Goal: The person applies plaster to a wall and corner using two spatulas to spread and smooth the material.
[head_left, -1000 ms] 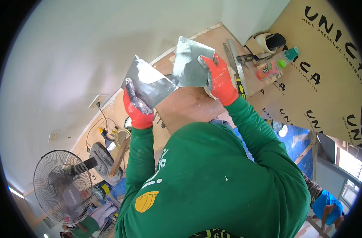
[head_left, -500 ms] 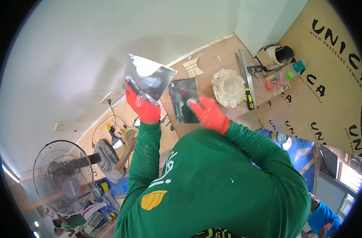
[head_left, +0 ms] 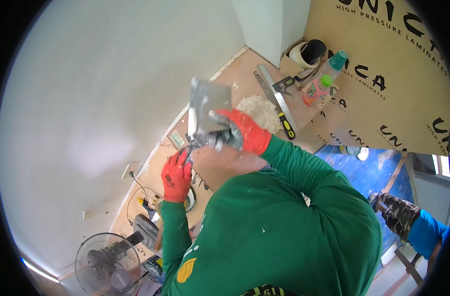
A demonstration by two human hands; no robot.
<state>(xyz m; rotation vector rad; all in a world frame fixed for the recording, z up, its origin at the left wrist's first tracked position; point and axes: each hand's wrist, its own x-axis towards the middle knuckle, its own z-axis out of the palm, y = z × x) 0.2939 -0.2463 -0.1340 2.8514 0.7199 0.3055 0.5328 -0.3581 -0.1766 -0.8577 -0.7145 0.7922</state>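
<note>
Right hand: the right hand [head_left: 239,134], in an orange-and-grey glove, is closed around the lower edge of a flat metal trowel blade [head_left: 210,106], held up near the white wall [head_left: 101,98].
Left hand: the left hand [head_left: 176,176], also gloved in orange, sits lower, fingers curled around a thin dark handle [head_left: 189,152]; it seems to belong to a second tool meeting the blade, though the view is too small to be sure.
Blade: tilted, grey, smeared with pale filler (its face turned toward the camera).
Below: a plywood work surface [head_left: 244,84] carries a long metal straightedge [head_left: 276,98], a yellow-and-black handled tool [head_left: 286,128] and two plastic bottles [head_left: 323,84].
Floor: a standing fan [head_left: 109,264] at lower left.
</note>
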